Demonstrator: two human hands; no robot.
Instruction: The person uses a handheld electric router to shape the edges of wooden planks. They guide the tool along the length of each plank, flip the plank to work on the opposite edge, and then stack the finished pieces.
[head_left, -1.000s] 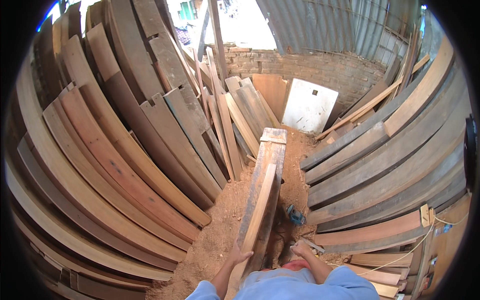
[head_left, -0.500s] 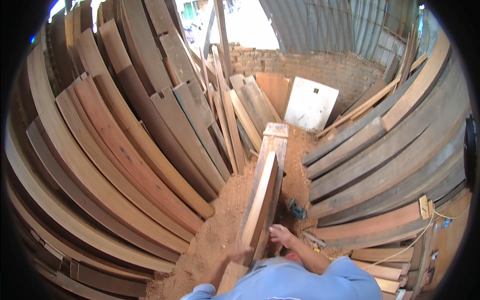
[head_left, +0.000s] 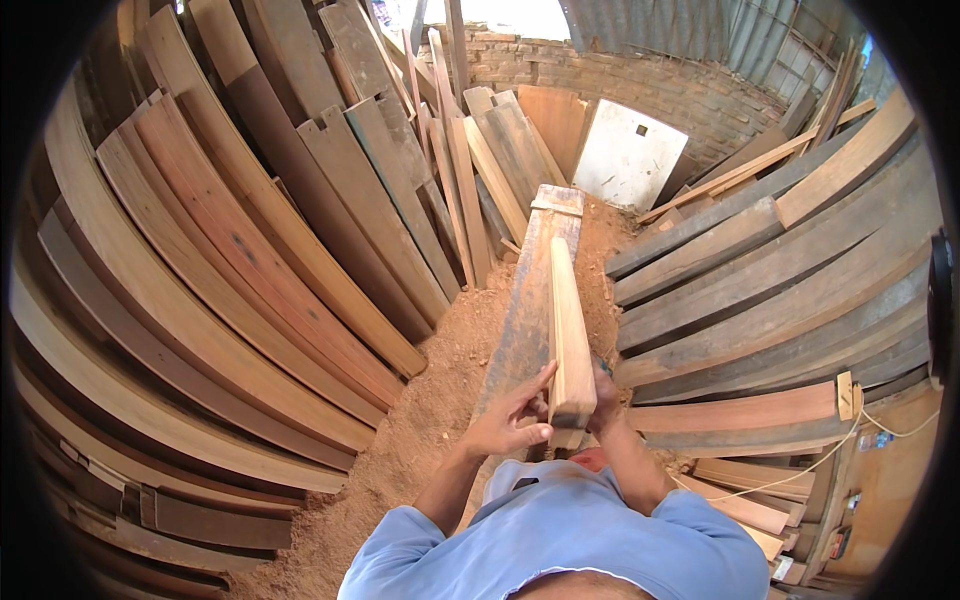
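Note:
A squared, pale wooden beam (head_left: 572,345) points away from me, its near end raised close to my body. My left hand (head_left: 512,418) holds its left side near that end, the forefinger stretched along it, the thumb apart and other fingers partly hidden. On the opposite side, my right hand (head_left: 606,402) grips the beam, most of its fingers hidden behind the wood. Below runs a long, worn plank bench (head_left: 525,290) with a cross strip (head_left: 556,207) fixed near its far end. The beam's far end rests on or just over this bench.
Many long boards (head_left: 230,240) lean in rows on the left. Grey weathered planks (head_left: 740,280) are stacked on the right. Sawdust (head_left: 415,440) covers the floor. A white panel (head_left: 630,155) leans by the brick wall (head_left: 620,75). A pale cord (head_left: 770,488) hangs at the right.
The beam has shifted right on the bench and its near end now sits between my hands. My left hand moved up and my right hand closed in on the beam. The view has tilted downward.

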